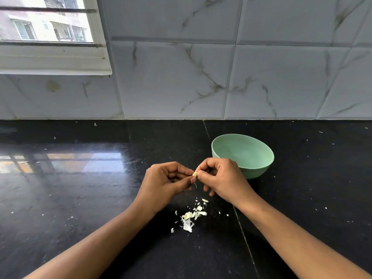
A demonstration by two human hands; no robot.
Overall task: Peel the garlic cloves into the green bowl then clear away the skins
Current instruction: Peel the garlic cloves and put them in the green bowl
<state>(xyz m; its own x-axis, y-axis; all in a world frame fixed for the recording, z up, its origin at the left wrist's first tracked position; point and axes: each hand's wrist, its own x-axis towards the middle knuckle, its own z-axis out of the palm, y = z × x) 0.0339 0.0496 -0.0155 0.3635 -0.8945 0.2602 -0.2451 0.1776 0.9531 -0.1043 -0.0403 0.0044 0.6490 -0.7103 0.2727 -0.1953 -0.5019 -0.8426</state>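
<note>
Black polished stone, that's the bench (80, 198), and over the middle of it both bare hands are raised and meeting fingertip to fingertip. The left hand (167, 180) comes in with fingers curled, its grip narrow, thumb and forefinger pinching one end of a small pale yellow garlic clove (194, 174). The right hand (219, 178) meets it from the other side, thumb and forefinger tips pinched tight on the same clove, the other fingers curled underneath. So the clove sits right between the two grips, held in the air above the bench, clear of the stone. A thin pale strand of skin (195, 185) dangles from it. Just behind the right hand stands the round pale green bowl (259, 158), upright on the bench, with the knuckles overlapping its near left rim in the view. Whether hand and bowl touch I cannot tell, and the bowl's floor is hidden by its near wall. Down on the bench, nearer the person and between the two forearms, lies a loose scatter of papery white and pale green garlic skins (190, 217), thickest at the middle, small flakes strewn round it. Behind it all runs a white marble-veined tiled wall (201, 77), and at the upper left a white-framed window (50, 27).
</note>
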